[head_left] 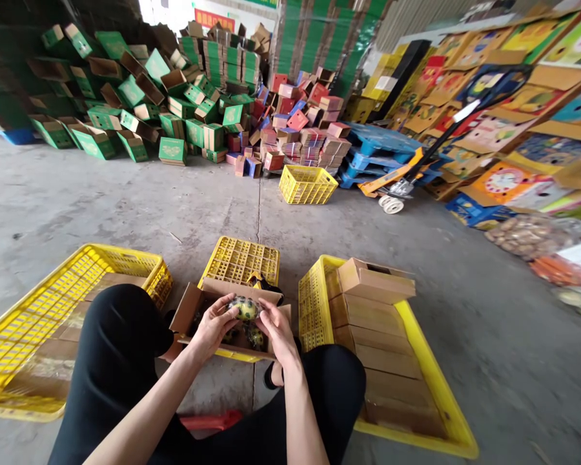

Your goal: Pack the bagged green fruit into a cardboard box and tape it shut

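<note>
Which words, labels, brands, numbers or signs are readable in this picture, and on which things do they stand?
No text is readable.
Red banner: characters too small and blurred.
Green boxes: pale print, too small.
Colourful boxes: print too blurred.
Held item: no readable text.

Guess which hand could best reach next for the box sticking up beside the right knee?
Probably the right hand: it's nearer that cardboard box, and the left hand would have to cross over. Both hold the spotted item now, though.
</note>
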A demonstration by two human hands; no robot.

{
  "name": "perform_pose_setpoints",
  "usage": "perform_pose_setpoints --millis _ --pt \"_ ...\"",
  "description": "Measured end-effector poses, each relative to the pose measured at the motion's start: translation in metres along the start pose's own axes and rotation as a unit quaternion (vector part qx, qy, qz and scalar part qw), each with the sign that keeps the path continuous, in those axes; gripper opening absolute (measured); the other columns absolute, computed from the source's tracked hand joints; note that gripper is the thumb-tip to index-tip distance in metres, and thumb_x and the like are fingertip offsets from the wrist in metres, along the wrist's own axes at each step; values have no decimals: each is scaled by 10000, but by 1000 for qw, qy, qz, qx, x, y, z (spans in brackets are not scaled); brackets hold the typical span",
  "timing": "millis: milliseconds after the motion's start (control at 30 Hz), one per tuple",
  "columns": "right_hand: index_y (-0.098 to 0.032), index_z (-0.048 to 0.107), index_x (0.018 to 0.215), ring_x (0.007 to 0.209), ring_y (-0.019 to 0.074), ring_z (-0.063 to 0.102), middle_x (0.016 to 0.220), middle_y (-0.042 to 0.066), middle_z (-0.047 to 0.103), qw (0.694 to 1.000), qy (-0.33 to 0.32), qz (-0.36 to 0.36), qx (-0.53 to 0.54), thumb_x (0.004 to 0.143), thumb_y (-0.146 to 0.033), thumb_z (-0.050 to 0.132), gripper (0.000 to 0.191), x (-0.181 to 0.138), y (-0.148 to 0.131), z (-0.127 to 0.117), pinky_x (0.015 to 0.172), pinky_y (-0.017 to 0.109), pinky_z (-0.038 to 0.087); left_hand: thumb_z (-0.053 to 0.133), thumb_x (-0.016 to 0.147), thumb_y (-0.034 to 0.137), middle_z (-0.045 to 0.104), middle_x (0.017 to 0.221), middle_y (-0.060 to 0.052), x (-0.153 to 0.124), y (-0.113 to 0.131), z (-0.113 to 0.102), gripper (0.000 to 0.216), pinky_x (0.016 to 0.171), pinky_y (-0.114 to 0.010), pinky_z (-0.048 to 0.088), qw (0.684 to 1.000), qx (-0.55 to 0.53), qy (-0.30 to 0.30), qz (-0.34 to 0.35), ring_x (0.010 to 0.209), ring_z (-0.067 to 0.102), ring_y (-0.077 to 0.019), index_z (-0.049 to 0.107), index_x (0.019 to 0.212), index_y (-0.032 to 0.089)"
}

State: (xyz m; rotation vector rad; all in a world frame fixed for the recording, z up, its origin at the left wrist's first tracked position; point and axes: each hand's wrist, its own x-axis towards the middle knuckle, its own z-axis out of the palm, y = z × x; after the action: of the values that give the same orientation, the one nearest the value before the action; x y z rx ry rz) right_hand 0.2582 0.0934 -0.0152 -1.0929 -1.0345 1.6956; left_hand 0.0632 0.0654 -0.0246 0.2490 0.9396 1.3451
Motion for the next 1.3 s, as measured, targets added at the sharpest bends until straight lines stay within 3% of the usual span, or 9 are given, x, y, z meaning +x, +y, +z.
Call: perform_pose_setpoints --millis 167,333,533,667,800,900,1100,1200,1300 --pt "-304 729 1251 1136 304 742 1291 58 753 997 15 63 45 758 -625 866 604 0 8 2 979 468 612 979 638 171 777 1179 -52 -5 2 6 878 836 -217 603 1000 1 -11 17 935 764 -150 616 1436 222" --pt "-288 766 1194 1205 303 708 1271 42 765 998 43 29 37 692 -492 944 571 -1 5 1 988 420 609 1006 564 157 794 1166 -51 -9 3 9 1052 874 -249 585 1000 10 -27 9 953 759 -168 554 1511 245" --pt "-287 789 1191 1148 311 737 1210 55 798 999 37 26 26 681 -488 949 571 1 5 -1 999 454 594 1004 625 371 812 1002 -70 -6 2 3 478 857 -268 592 998 49 -33 -2 891 750 -182 813 1003 150" --pt "-269 805 1179 1134 319 741 1253 85 785 998 50 10 23 701 -545 921 565 4 10 -3 963 451 600 1032 566 352 793 844 -32 -5 1 4 418 798 -237 600 1000 26 -7 6 791 732 -147 810 852 144" --pt "-268 802 1203 1147 313 739 1245 91 789 998 49 -5 35 698 -534 926 584 6 13 -5 1010 461 579 1047 525 316 808 901 -53 -4 -2 5 426 807 -245 613 1000 4 0 4 809 743 -158 809 825 129" --pt "-274 800 1209 1152 315 737 1241 90 791 998 54 -12 31 699 -525 927 582 6 12 -5 1022 468 571 1031 560 278 814 983 -77 -2 -4 2 425 843 -254 617 1000 1 -2 -4 859 757 -175 809 886 119" --pt "-270 819 1152 1161 326 730 1199 81 806 996 77 -51 4 715 -497 906 500 6 9 -6 1063 484 542 876 715 89 789 1138 -89 1 2 -9 671 960 -316 612 996 -15 -31 -86 973 780 -206 662 1344 186" --pt "-265 829 1110 1112 313 743 1151 76 818 995 74 -64 -8 730 -461 890 433 5 9 -7 1052 471 540 740 899 234 786 1135 -147 0 6 -9 570 970 -377 620 990 -13 -33 -139 1020 788 -258 574 1441 171" --pt "-266 835 1061 1081 302 747 1120 72 822 995 62 -75 -10 739 -429 877 364 4 10 -6 1028 458 546 684 979 367 788 1123 -178 -1 5 -5 472 885 -353 646 987 9 -29 -157 971 797 -262 619 1386 137"
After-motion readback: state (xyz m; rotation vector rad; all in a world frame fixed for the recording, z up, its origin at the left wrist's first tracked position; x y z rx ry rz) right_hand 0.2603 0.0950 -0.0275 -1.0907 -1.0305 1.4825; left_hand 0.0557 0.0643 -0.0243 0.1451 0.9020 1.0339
